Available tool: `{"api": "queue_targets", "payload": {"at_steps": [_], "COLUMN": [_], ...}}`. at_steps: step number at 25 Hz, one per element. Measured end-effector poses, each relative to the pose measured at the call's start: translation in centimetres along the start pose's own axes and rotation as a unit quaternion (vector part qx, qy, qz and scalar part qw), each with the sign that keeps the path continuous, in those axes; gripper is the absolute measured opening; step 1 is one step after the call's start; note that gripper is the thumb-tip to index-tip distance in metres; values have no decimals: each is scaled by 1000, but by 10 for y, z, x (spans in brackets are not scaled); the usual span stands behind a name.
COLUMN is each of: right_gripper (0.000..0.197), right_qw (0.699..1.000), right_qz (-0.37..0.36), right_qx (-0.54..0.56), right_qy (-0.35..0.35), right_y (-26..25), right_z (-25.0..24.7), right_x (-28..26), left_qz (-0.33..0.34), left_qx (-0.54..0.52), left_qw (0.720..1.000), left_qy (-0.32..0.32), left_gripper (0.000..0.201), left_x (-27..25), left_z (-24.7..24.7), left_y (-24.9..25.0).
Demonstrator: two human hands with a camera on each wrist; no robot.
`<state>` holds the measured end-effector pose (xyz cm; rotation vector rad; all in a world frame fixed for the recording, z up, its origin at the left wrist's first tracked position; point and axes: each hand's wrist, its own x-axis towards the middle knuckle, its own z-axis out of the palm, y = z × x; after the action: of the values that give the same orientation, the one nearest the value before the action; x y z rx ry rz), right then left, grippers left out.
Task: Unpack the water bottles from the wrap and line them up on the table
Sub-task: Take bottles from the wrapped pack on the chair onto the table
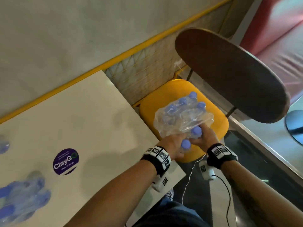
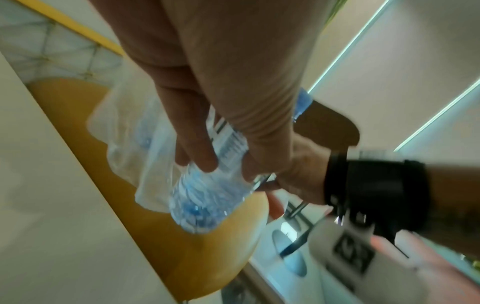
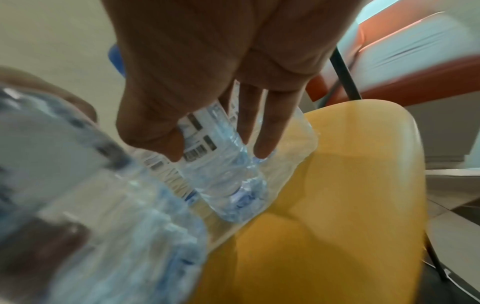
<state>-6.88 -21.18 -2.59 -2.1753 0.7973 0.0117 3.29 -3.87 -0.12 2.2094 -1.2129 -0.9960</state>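
Both bottles nearest me are gripped: left hand (image 1: 172, 145) round one bottle (image 1: 185, 145), right hand (image 1: 202, 138) round another (image 1: 196, 132), over the yellow chair (image 1: 218, 118). Several remain in the wrap (image 1: 180, 119); I judge more are already on the table (image 1: 91, 122).

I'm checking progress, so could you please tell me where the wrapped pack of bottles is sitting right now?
In the head view, the wrapped pack sits on the yellow chair seat, right of the white table, just beyond both hands.
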Motion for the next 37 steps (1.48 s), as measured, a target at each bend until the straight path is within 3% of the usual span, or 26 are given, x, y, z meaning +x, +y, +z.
{"api": "queue_targets", "payload": {"at_steps": [3, 6, 10, 14, 17, 20, 25, 28, 31, 37], "right_gripper": [55, 60, 65, 64, 62, 64, 65, 74, 78, 68], "right_qw": [999, 995, 973, 947, 918, 902, 899, 902, 903, 907], "right_qz": [-27, -50, -119, -183, -240, -271, -268, -263, -264, -265], "right_qx": [-33, -69, -117, -117, -99, -79, -69, -94, -115, -101], "right_qy": [-12, -54, -161, -237, -300, -326, -340, -328, -319, -313], "right_y": [-15, -39, -102, -186, -248, -301, -338, -342, -343, -349], "right_z": [18, 39, 93, 176, 246, 310, 382, 404, 417, 424], "right_x": [-30, -63, -91, -104, -113, -126, -133, -136, -137, -145], "left_qz": [16, -57, -196, -308, -381, -405, -407, -391, -379, -370], "left_qx": [-68, -3, 102, 206, 198, 161, 111, 85, 88, 108], "left_qw": [996, 989, 957, 906, 887, 887, 895, 905, 912, 917], "left_qy": [61, 136, 187, 202, 168, 151, 146, 145, 129, 106], "left_gripper": [67, 73, 59, 53, 50, 51, 63, 66, 54, 36], "left_x": [-57, -118, -224, -317, -364, -388, -399, -399, -398, -394], "left_z": [-22, -46, -96, -139, -163, -167, -159, -152, -149, -147], "left_y": [-20, -57, -136, -217, -257, -288, -315, -327, -332, -339]}}
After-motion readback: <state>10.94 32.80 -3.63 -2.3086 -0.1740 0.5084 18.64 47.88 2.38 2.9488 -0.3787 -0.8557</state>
